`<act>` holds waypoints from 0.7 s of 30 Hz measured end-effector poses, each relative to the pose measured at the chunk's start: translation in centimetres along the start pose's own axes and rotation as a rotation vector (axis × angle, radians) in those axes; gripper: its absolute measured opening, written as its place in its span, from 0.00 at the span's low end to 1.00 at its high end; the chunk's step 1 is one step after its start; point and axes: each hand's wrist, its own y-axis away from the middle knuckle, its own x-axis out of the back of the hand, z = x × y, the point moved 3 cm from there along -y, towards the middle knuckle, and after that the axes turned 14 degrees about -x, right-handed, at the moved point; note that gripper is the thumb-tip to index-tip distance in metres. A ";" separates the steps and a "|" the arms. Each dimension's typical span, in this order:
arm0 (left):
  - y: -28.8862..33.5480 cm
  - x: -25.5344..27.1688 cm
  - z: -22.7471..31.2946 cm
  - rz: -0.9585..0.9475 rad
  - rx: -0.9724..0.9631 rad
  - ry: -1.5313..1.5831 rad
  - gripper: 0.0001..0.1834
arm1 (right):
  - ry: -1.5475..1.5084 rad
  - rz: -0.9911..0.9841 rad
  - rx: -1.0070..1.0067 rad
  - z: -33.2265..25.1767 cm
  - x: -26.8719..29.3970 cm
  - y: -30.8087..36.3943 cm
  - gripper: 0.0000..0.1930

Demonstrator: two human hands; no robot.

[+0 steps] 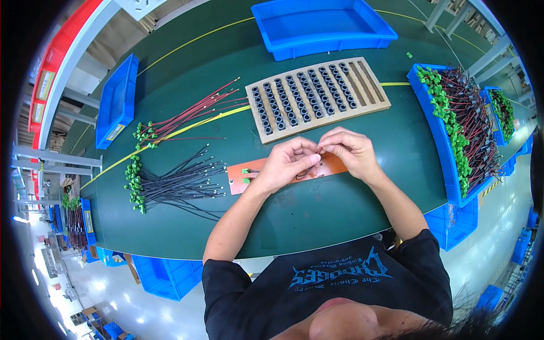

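Both my hands meet over an orange board [236,186] lying on the green table. My left hand [288,164] is closed, thumb and fingers pinching a thin dark wire [304,174] that loops beneath them. Against it, the fingertips of my right hand [352,152] are pinched on the reddish end of a wire; the exact tip is hidden by fingers. Two small green connectors [246,179] sit at the board's left end. Beyond the hands stands a wooden rack [378,100] holding rows of black ring-shaped parts [306,96].
Left lie bunches of red wires [190,117] and black wires [178,184] with green connectors. An empty blue tray [326,48] stands at the back, another blue tray [117,102] at far left. On the right, a blue bin [435,161] is heaped with wired green connectors.
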 end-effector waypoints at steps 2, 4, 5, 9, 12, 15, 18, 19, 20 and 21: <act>0.1 0.1 -0.7 0.013 -0.062 -0.101 0.07 | -0.239 0.048 -0.106 0.3 -0.4 0.3 0.07; 0.1 -0.1 -1.3 0.058 -0.152 -0.182 0.08 | -0.439 0.137 -0.164 0.8 -1.4 0.5 0.07; 0.2 -0.3 -1.5 0.086 -0.155 -0.206 0.08 | -0.226 0.139 -0.112 0.6 -1.2 0.6 0.07; 0.4 -0.3 -1.8 0.152 -0.105 -0.233 0.06 | 0.223 0.144 -0.040 0.2 -0.8 0.8 0.08; 0.4 -0.3 -1.9 0.158 -0.129 -0.165 0.05 | 0.086 0.155 -0.146 1.3 -1.0 0.7 0.07; 0.4 -0.4 -1.5 0.128 -0.145 -0.160 0.05 | 0.011 0.154 -0.218 1.7 -0.9 0.8 0.08; 0.4 -0.5 -1.5 0.118 -0.206 -0.098 0.05 | 0.069 0.145 -0.241 2.0 -0.8 0.7 0.08; 0.4 -0.5 -1.5 0.121 -0.239 -0.062 0.05 | 0.089 0.149 -0.240 1.8 -0.7 0.6 0.08; 0.4 -0.4 -1.5 0.118 -0.219 -0.083 0.05 | 0.111 0.154 -0.239 1.7 -0.7 0.6 0.08; 0.5 -0.3 -1.5 0.117 -0.199 -0.105 0.05 | 0.089 0.163 -0.235 1.9 -0.6 0.6 0.08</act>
